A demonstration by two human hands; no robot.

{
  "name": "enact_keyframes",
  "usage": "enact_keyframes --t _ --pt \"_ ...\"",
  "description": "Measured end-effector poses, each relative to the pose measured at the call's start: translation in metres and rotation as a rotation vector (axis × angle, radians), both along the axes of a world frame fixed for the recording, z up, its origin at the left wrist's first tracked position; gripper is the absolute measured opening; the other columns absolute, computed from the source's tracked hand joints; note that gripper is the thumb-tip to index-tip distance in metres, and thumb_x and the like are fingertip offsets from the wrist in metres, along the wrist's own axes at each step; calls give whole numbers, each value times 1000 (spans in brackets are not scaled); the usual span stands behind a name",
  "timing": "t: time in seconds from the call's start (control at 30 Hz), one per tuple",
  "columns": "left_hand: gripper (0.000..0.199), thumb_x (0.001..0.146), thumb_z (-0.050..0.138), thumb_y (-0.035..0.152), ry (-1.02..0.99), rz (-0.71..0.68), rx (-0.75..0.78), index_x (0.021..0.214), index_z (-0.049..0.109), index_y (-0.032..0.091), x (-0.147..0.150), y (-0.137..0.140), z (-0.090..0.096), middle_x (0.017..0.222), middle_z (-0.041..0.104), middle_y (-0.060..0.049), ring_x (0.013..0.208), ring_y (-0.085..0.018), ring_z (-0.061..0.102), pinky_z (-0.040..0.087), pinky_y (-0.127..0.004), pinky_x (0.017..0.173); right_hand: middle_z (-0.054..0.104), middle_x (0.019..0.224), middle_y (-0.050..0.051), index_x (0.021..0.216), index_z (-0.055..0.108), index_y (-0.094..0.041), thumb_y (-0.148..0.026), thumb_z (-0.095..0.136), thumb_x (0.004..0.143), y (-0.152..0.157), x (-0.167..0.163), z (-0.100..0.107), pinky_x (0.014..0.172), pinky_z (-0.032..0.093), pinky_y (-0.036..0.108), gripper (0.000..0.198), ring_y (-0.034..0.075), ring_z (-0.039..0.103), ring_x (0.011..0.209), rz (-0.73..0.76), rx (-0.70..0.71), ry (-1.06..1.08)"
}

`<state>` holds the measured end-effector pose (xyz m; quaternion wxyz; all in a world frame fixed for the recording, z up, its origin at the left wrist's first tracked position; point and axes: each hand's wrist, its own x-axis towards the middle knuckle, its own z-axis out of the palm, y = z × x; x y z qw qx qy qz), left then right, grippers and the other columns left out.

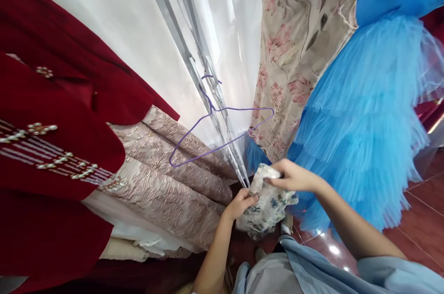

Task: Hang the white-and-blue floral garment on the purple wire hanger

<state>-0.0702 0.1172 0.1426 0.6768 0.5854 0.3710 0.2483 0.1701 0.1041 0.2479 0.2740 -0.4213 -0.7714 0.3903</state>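
A bunched white garment with a dark floral print (267, 213) hangs between my two hands, low in the middle of the view. My left hand (240, 203) is closed on its left edge, thumb on top. Higher up and to the right, my right hand (289, 176) pinches the upper part of the cloth. The garment's exact kind cannot be made out from its folds. Beyond my hands, a bare purple wire hanger (222, 148) hangs from a metal rack post (194, 67), touched by neither hand.
Left hang a dark red garment with pearl trim (69, 164) and a pinkish brocade garment (166, 183). Right are a floral beige garment (277, 76) and a blue layered tulle dress (360, 122). A white curtain (114, 21) covers the back. Reddish tiles (426, 206) floor the room.
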Motion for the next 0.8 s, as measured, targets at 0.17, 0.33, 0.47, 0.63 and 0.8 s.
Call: enact_keyframes --t 0.17,0.33,0.47,0.63,0.8 --pt "54 69 79 61 104 233 83 101 75 18 -23 -14 4 112 72 -10 110 -32 62 47 -40 101 58 67 0 80 72 -15 -45 71 82 61 62 48 50 34 23 30 11 46 57 -257 226 233" --pt "55 79 68 64 23 371 232 107 74 16 -48 -17 49 103 72 -10 99 -29 64 51 -35 88 70 83 4 76 69 -17 -46 81 73 160 82 70 62 49 25 32 15 62 72 -342 297 503" --pt "52 93 51 59 123 307 461 75 69 13 -55 -27 73 63 57 -3 59 -15 50 40 -25 57 71 67 1 81 68 -15 -46 86 67 210 75 69 55 51 24 39 14 63 55 -180 -202 624" --pt "50 95 50 51 296 640 708 63 61 14 -97 -28 85 57 52 -1 55 -13 48 36 -23 53 74 65 5 73 70 -12 -36 94 53 217 72 59 52 54 23 39 17 68 52 7 -537 577" --pt "49 80 65 61 335 968 749 61 60 16 -166 27 121 55 54 0 54 -14 49 39 -24 51 76 69 8 75 74 -12 -35 95 55 205 68 57 53 54 23 37 18 70 55 0 -582 552"
